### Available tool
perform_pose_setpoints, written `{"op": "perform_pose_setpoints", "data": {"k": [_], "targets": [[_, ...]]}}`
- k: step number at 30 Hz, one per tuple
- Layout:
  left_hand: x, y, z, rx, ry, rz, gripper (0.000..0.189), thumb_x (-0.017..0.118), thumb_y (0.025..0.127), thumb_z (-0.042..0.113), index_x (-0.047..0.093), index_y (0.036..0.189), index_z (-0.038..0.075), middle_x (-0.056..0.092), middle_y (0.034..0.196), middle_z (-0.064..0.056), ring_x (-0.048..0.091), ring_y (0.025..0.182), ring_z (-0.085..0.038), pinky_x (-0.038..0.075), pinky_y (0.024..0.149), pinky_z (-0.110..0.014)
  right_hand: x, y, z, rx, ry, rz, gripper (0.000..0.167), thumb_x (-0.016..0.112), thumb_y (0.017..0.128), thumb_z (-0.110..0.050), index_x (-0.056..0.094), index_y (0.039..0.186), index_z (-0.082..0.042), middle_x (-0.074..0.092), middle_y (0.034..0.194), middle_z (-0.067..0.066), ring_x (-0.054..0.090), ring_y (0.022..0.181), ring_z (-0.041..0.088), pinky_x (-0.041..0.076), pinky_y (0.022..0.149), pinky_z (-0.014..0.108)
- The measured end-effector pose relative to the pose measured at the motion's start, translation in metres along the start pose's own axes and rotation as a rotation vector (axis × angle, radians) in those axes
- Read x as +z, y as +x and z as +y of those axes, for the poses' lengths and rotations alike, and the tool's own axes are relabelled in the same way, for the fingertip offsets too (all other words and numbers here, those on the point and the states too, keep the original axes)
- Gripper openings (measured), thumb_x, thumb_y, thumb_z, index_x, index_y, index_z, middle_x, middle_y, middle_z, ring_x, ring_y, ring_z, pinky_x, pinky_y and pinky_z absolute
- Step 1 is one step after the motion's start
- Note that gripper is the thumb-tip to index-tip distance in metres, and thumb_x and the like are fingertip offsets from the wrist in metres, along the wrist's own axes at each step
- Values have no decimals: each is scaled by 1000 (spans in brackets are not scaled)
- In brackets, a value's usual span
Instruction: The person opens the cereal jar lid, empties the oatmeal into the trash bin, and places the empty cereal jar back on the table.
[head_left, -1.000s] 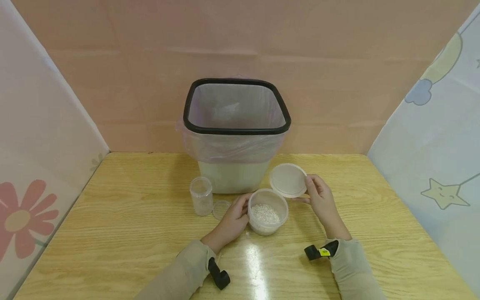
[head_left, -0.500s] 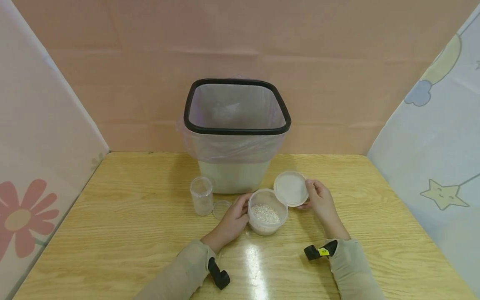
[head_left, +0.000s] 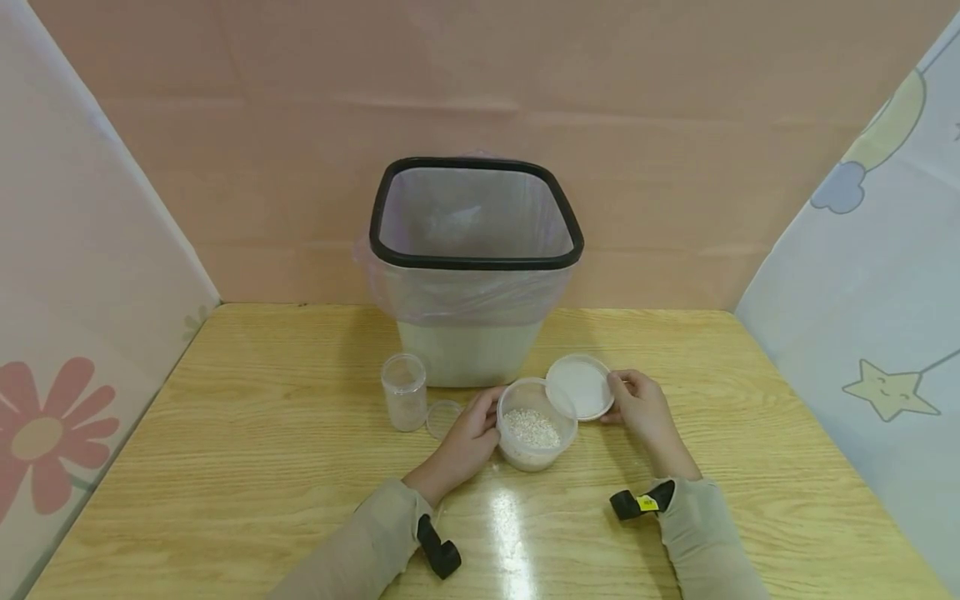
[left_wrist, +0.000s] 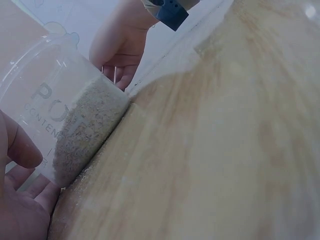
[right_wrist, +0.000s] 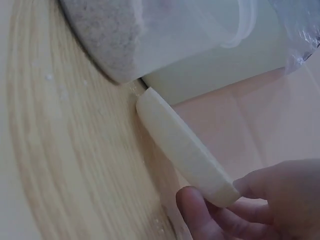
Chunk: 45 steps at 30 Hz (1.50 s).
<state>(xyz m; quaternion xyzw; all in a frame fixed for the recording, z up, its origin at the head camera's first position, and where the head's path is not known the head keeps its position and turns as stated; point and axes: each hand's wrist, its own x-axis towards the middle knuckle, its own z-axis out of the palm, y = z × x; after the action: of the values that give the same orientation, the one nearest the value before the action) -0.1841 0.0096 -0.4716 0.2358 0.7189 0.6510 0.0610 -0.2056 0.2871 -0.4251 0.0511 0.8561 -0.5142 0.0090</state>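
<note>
A clear plastic tub (head_left: 536, 461), partly filled with pale flakes (head_left: 531, 427) like oats, stands upright on the table in front of the bin. My left hand (head_left: 467, 435) grips its left side; thumb and fingers show around the tub wall in the left wrist view. At the tub's right, my right hand (head_left: 645, 415) pinches a round white lid (head_left: 588, 388) by its right edge. In the right wrist view the lid (right_wrist: 182, 150) slants, its far edge low by the table near the tub's base. The tub's rim overlaps the lid in the head view.
Behind the tub stands a white bin (head_left: 465, 346) with a black rim and a thin lilac liner. Left of the tub are a clear jar (head_left: 405, 408), without a cover, and a small clear round lid (head_left: 442, 419). Printed cloth walls border the wood-grain table (head_left: 262, 433).
My right hand has lowered the white lid toward the table and slightly to the right, changing its tilt. The left hand and the tub have stayed in place.
</note>
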Motion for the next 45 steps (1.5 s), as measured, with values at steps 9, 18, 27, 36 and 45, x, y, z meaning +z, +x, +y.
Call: {"op": "perform_pose_setpoints", "data": {"k": [9, 18, 27, 36, 45], "targets": [[1, 0, 0, -5, -1, 6, 57, 40, 92, -14, 42, 147, -2, 41, 149, -20, 46, 138, -33, 40, 115, -42, 0, 0, 3, -23, -223, 40, 34, 50, 103, -8, 57, 127, 15, 65, 106, 29, 69, 73, 20, 61, 61, 26], [1, 1, -1, 19, -10, 3, 56, 40, 91, -15, 42, 146, -5, 42, 147, -22, 47, 136, -35, 41, 113, -44, -1, -4, 1, -42, -262, 44, 32, 50, 101, -4, 57, 124, 17, 66, 101, 29, 67, 68, 19, 59, 58, 24], [1, 0, 0, 1, -1, -2, 57, 40, 91, -15, 42, 147, -5, 42, 148, -22, 47, 136, -34, 42, 113, -43, 0, -6, -1, -45, -298, 18, 28, 52, 101, -1, 57, 123, 15, 65, 99, 28, 65, 66, 18, 58, 56, 24], [1, 0, -2, -5, -7, -1, 57, 40, 92, -14, 42, 148, -3, 41, 149, -21, 46, 137, -33, 41, 114, -43, -3, -9, -7, -93, -374, -17, 30, 56, 102, -7, 58, 124, 13, 64, 106, 29, 67, 77, 25, 59, 64, 33], [-1, -1, 1, -2, 25, -13, 64, 43, 89, -14, 39, 151, 1, 40, 150, -19, 44, 138, -31, 40, 115, -40, -12, -17, -26, -259, -397, -99, 38, 64, 99, -9, 58, 131, 8, 56, 125, 32, 64, 100, 41, 60, 75, 44]]}}
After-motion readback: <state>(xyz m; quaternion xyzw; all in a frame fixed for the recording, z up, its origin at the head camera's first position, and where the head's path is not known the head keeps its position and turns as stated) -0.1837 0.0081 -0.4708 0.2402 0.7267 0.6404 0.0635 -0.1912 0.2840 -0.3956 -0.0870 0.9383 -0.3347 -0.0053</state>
